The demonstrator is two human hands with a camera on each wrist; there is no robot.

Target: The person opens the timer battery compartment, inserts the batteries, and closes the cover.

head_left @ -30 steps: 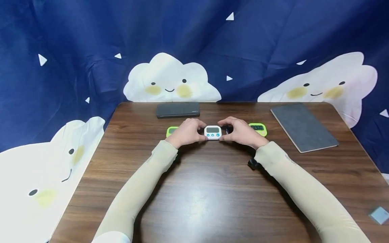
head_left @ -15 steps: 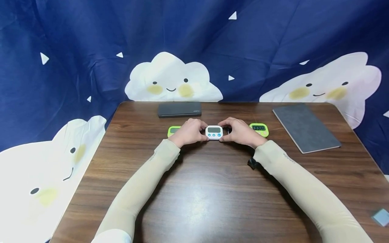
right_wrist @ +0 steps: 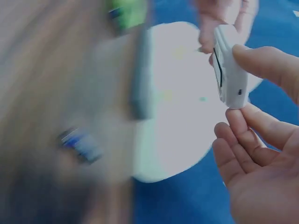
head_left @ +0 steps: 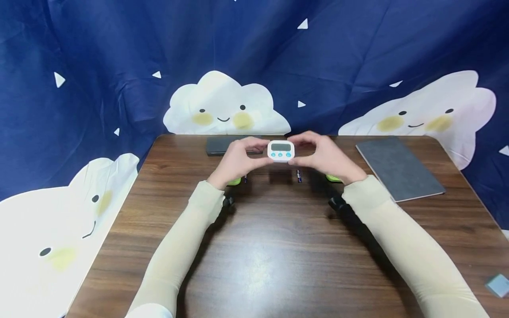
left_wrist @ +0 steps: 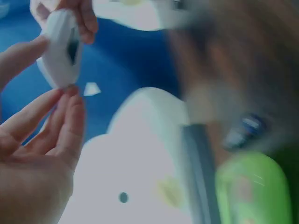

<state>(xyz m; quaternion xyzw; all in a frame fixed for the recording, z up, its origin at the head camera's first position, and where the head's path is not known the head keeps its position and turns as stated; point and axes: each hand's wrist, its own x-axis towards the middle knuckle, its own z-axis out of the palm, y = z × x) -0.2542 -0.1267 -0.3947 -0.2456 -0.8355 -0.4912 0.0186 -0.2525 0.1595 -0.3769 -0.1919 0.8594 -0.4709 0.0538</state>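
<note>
A small white digital timer [head_left: 280,151] with a grey display and blue buttons is held up over the far part of the table, face toward the head camera. My left hand [head_left: 240,159] pinches its left edge between thumb and fingertips. On the opposite edge, my right hand [head_left: 322,154] pinches it the same way. Seen from the right wrist, the timer [right_wrist: 231,70] is edge-on, with a dark slit on its back. Beneath the hands, one green timer [head_left: 234,181] lies mostly hidden by the left hand, another green timer [head_left: 333,178] by the right.
Small dark batteries lie on the wooden table [head_left: 254,247]: one battery [head_left: 299,176] right of centre, another [head_left: 245,178] by the left green timer. A dark flat case [head_left: 216,145] sits at the back edge. Right are a grey notebook [head_left: 399,168] and a pale blue block [head_left: 498,285].
Both hands have raised the white timer off the table, bringing it up and nearer the head camera. The battery right of centre now shows below them, and the hands cover more of the green timers.
</note>
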